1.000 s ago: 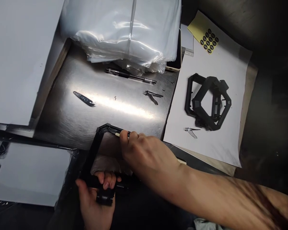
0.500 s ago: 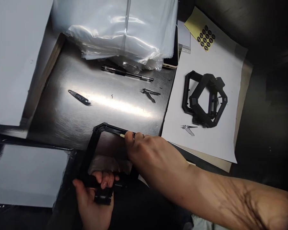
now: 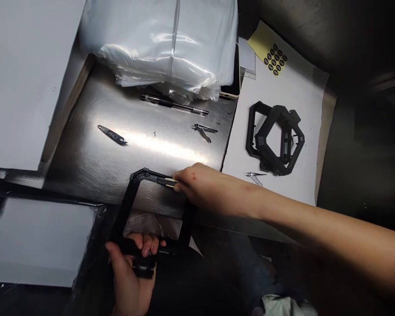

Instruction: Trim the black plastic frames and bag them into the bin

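Note:
My left hand point(image 3: 133, 274) grips a black plastic frame point(image 3: 127, 197) by the thick, knob-like part at its lower side, fingers curled round it. The frame is tilted, with its far edge over the metal table. My right hand point(image 3: 192, 184) is closed, thumb and fingers pinching a slim tool point(image 3: 166, 181) with a dark flat part and cream edges. That tool lies along the inside of the frame's top bar, touching or very close to it. Its far end is hidden in the hand, and I cannot make out its exact kind.
On the metal table point(image 3: 95, 105) lie a pen point(image 3: 174, 104), nail clippers point(image 3: 204, 131) and a small black pointed tool point(image 3: 112, 134). Clear plastic bags point(image 3: 161, 39) are stacked behind. At right, white paper point(image 3: 299, 87) bears black frames point(image 3: 276, 138), another clipper point(image 3: 255, 176) and yellow stickers point(image 3: 260, 41).
My right hand has turned over, so its wrist and forearm lie higher and straighter, and the tool's dark part now shows along the bar. My left hand keeps its hold; the view has shifted slightly.

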The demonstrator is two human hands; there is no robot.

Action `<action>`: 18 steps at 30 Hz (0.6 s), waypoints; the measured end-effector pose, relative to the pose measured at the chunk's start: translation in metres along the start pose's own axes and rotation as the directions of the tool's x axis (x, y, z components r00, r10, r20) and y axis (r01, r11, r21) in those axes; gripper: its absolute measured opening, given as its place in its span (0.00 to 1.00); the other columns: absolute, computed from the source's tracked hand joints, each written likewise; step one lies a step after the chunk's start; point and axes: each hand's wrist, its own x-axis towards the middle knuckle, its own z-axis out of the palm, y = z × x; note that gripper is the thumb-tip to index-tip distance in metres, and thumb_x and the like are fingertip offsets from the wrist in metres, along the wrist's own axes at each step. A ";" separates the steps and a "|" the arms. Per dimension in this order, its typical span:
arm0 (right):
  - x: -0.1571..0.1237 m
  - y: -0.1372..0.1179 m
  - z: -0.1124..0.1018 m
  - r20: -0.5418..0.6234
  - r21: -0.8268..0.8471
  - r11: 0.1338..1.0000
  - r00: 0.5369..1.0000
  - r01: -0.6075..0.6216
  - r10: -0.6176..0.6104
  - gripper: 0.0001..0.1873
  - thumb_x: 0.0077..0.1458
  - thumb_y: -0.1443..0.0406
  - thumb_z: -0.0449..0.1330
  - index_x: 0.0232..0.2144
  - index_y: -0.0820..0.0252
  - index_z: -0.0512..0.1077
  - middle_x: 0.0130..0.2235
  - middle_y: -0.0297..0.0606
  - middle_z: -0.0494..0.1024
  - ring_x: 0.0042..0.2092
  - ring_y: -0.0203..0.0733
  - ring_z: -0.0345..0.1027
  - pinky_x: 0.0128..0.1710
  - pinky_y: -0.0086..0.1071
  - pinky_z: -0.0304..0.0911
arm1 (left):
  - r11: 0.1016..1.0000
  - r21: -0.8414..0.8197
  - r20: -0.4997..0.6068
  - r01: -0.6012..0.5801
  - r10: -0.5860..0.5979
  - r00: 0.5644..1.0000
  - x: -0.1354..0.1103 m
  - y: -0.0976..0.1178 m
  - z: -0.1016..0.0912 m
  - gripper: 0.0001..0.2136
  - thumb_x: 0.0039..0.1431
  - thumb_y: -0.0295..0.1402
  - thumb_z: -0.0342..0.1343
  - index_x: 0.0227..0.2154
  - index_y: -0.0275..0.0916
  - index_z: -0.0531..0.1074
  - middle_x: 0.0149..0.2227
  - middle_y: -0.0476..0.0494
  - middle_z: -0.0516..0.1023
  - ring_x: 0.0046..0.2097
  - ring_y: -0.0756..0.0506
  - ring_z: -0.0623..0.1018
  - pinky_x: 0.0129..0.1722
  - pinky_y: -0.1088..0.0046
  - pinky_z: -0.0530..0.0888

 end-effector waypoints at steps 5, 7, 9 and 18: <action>-0.001 0.000 0.000 0.043 0.046 0.999 0.999 -0.001 -0.001 0.09 0.50 0.69 0.48 0.26 0.63 0.68 0.23 0.36 0.69 0.21 0.31 0.57 0.20 0.25 0.51 | 0.999 0.029 -0.025 -0.038 0.039 0.999 0.001 0.001 0.002 0.26 0.39 0.58 0.46 0.11 0.37 0.65 0.13 0.52 0.61 0.21 0.51 0.65 0.28 0.68 0.72; -0.007 -0.003 -0.001 0.056 0.049 0.999 0.998 -0.018 0.015 0.09 0.47 0.72 0.49 0.29 0.63 0.68 0.25 0.37 0.70 0.23 0.33 0.59 0.20 0.24 0.51 | 0.999 0.033 -0.034 -0.039 0.040 0.999 0.001 0.002 0.002 0.25 0.38 0.58 0.48 0.12 0.37 0.66 0.12 0.53 0.61 0.21 0.51 0.65 0.28 0.67 0.72; -0.015 -0.006 -0.004 0.104 0.077 0.997 0.994 -0.031 0.023 0.15 0.42 0.76 0.50 0.34 0.64 0.68 0.29 0.38 0.71 0.26 0.34 0.62 0.21 0.23 0.53 | 0.999 0.030 -0.039 -0.039 0.040 0.998 0.001 0.002 0.002 0.25 0.37 0.58 0.49 0.13 0.37 0.67 0.12 0.53 0.62 0.21 0.51 0.65 0.28 0.68 0.72; -0.046 0.003 -0.004 -0.066 -0.165 0.986 0.998 0.015 -0.026 0.44 0.35 0.82 0.46 0.57 0.53 0.49 0.22 0.30 0.67 0.19 0.32 0.57 0.19 0.24 0.48 | 0.999 0.034 -0.038 -0.005 0.007 0.999 0.000 0.003 0.002 0.26 0.37 0.59 0.48 0.13 0.37 0.67 0.14 0.52 0.63 0.22 0.51 0.66 0.30 0.69 0.72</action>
